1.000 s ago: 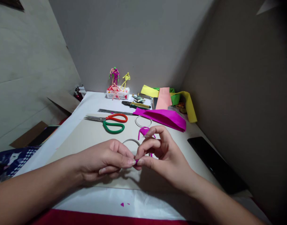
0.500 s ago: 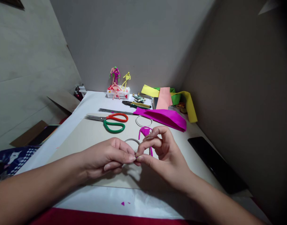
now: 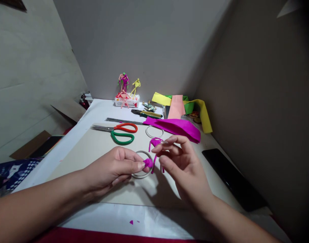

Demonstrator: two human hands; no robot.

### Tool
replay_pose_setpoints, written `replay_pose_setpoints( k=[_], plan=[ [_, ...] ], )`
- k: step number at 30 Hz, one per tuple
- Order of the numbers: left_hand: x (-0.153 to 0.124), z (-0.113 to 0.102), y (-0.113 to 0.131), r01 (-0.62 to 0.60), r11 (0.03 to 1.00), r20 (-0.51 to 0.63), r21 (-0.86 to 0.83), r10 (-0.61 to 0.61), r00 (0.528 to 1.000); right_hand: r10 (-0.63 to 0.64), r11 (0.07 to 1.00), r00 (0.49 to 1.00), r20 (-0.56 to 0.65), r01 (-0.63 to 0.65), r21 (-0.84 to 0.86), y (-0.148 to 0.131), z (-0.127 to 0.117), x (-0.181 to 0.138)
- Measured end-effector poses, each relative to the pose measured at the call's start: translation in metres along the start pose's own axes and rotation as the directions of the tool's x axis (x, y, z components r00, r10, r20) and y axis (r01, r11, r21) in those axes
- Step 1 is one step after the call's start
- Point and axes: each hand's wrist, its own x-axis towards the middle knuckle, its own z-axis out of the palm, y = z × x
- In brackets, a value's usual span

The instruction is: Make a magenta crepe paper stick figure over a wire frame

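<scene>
My left hand (image 3: 116, 167) pinches a grey wire ring (image 3: 142, 164) between thumb and forefinger, at a spot wound with a small wad of magenta crepe paper (image 3: 148, 163). My right hand (image 3: 181, 162) hovers just right of the ring with its fingers spread and loosely curled, holding nothing. A thin magenta paper strip (image 3: 155, 155) trails from the wad past the right fingers. A second wire ring (image 3: 154, 131) lies on the beige mat (image 3: 93, 148) behind the hands.
Red-and-green scissors (image 3: 120, 132), thin wires (image 3: 124, 120), pliers (image 3: 145, 113), folded magenta paper (image 3: 177, 126), yellow, pink and green paper strips (image 3: 184, 106) and small wire figures (image 3: 127, 87) lie farther back. A black phone (image 3: 232, 177) rests at the right. Walls close in behind and right.
My right hand let go of the pinch on the ring and opened, drawing right. The left hand keeps the ring, and the magenta wad now shows on it.
</scene>
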Motion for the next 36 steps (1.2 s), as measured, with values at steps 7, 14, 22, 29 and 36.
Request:
replay_pose_setpoints(
  k=[7, 14, 22, 29, 36],
  plan=[
    [-0.003, 0.0, -0.005, -0.097, 0.984, -0.111, 0.152, 0.115, 0.987, -0.013, 0.971, 1.0, 0.02, 0.017, -0.238, -0.003, 0.005, -0.003],
    [-0.002, 0.002, -0.01, -0.141, 0.962, -0.108, 0.233, 0.17, 0.98, 0.004, 0.96, 1.0, -0.029, -0.012, -0.28, 0.003, 0.01, -0.007],
    [-0.005, 0.01, -0.009, -0.198, 0.897, -0.167, 0.395, 0.282, 0.945, -0.044, 0.953, 0.997, -0.068, 0.022, -0.302, 0.006, 0.012, -0.007],
    [-0.005, 0.015, -0.012, -0.226, 0.855, -0.225, 0.467, 0.363, 0.904, -0.121, 0.937, 0.989, -0.082, 0.086, -0.339, 0.009, 0.014, -0.008],
    [-0.009, 0.012, -0.016, -0.26, 0.746, -0.156, 0.613, 0.436, 0.886, -0.381, 0.739, 0.922, 0.072, 0.351, -0.575, 0.004, 0.01, -0.007]
  ],
)
